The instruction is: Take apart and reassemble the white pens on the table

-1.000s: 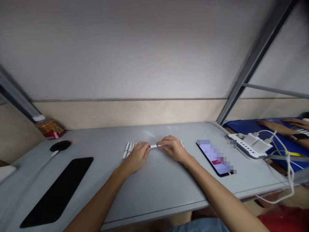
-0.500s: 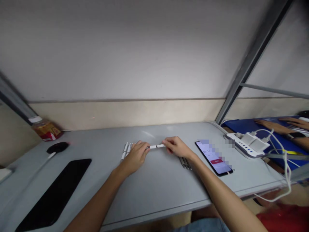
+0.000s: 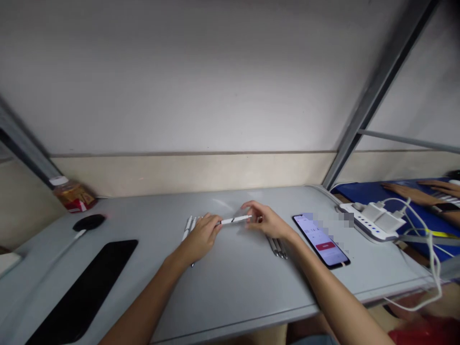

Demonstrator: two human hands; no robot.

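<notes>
A slim white pen (image 3: 233, 221) with a dark band lies nearly level above the desk (image 3: 230, 287). My left hand (image 3: 203, 235) is closed on its left end. Around its right end, the thumb and fingers of my right hand (image 3: 264, 221) are spread apart; whether they touch the tip I cannot tell. Several white pens (image 3: 187, 227) lie side by side, partly hidden beneath and beside my left hand. Below my right hand, several pens with silvery ends (image 3: 278, 248) rest on the desk, their upper parts covered.
At right are a lit phone (image 3: 322, 242) and a white power strip (image 3: 370, 222) with plugs and cables. At left lie a dark flat pad (image 3: 84, 292), a black round charger (image 3: 88, 222) and a tilted bottle (image 3: 74, 194). Another person's hands (image 3: 406, 192) rest over a blue surface.
My right hand's fingers have opened from their pinch on the pen, uncovering its right end. My left hand keeps its hold. The camera view has shifted slightly.
</notes>
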